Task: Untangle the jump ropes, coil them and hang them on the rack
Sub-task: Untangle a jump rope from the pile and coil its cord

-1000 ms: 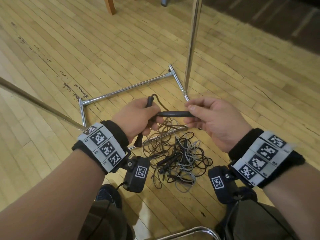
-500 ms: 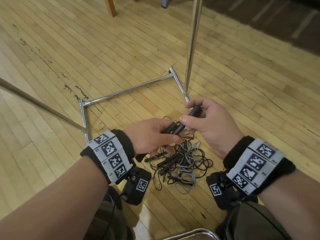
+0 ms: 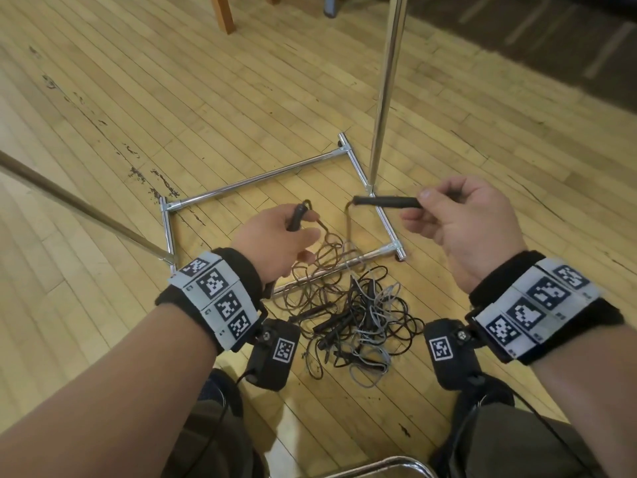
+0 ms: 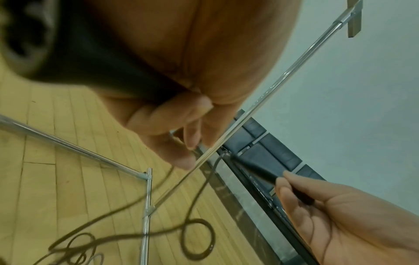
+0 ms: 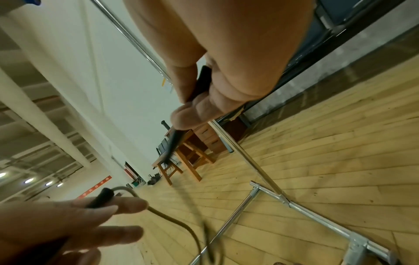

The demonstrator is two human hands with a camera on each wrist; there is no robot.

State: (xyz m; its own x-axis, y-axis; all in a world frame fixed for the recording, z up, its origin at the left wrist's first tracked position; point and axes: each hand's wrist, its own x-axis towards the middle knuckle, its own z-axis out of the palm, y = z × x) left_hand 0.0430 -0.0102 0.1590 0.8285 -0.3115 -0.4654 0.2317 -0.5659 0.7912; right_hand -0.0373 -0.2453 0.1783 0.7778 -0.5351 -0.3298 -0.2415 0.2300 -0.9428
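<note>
A tangle of black and grey jump ropes (image 3: 358, 319) lies on the wooden floor by the near bar of the chrome rack base (image 3: 262, 177). My left hand (image 3: 275, 239) grips one black handle (image 3: 298, 217) upright. My right hand (image 3: 462, 215) pinches the other black handle (image 3: 386, 201) level, pointing left. A brown cord (image 3: 327, 246) loops down from both handles into the pile. In the left wrist view the right hand (image 4: 340, 211) holds its handle (image 4: 256, 170). In the right wrist view the left hand (image 5: 75, 220) holds its handle (image 5: 99, 198).
The rack's chrome upright pole (image 3: 386, 84) rises just behind my right hand. A slanted bar (image 3: 76, 205) crosses at the left. Wooden furniture legs (image 3: 222, 12) stand far back. A chrome tube (image 3: 379, 467) curves at the bottom edge, between my knees.
My hands were together over the pile with the two handles touching; they have risen and drawn apart, each taking one handle, and the cord now hangs between them.
</note>
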